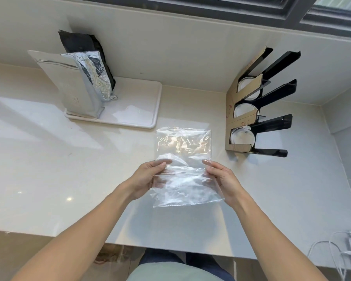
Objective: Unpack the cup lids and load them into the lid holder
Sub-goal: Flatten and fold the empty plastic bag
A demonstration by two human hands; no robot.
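Observation:
A clear plastic bag [183, 159] is held flat above the counter between both hands, and I see no lids inside it. My left hand [148, 175] pinches its left edge. My right hand [221, 177] pinches its right edge. At the right stands the black lid holder [272, 122] with a brown cardboard front and three slots. White cup lids lie in the slots: the top one [245, 86], the middle one [244, 111] and the bottom one [242, 136].
A white tray [134, 110] at the back left carries a white pouch [73, 84], a crumpled silver foil bag [95, 76] and a black bag [83, 43]. White cables [340, 250] lie at the lower right. A dark window frame runs along the top.

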